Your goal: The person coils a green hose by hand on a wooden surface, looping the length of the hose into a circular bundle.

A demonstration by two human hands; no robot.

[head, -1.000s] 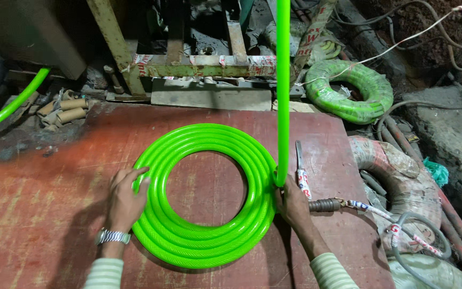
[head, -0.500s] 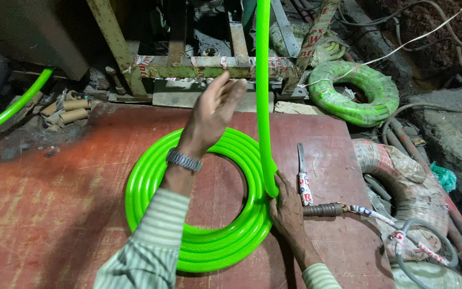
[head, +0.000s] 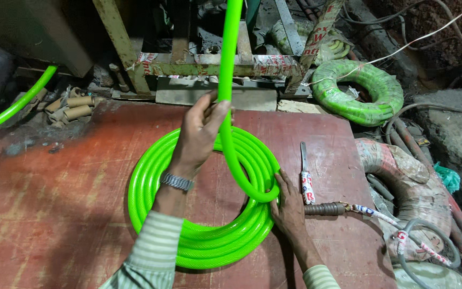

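We see a bright neon-green hose (head: 209, 235), glossy, with a faint woven pattern under its skin. The tabletop (head: 54, 203) is worn red-brown, mottled with darker stains. Our sleeve (head: 153, 251) is pale with thin green-grey stripes, and our watch (head: 176, 181) is silver. A second coil (head: 359, 93) is duller green, tied with white string. The knife (head: 306, 179) has a white and red wrapped handle. The frame (head: 209, 67) is yellowish-green with rust.

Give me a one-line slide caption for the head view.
Left hand grips the rising green hose above its coil on the red table; right hand presses the coil's edge.
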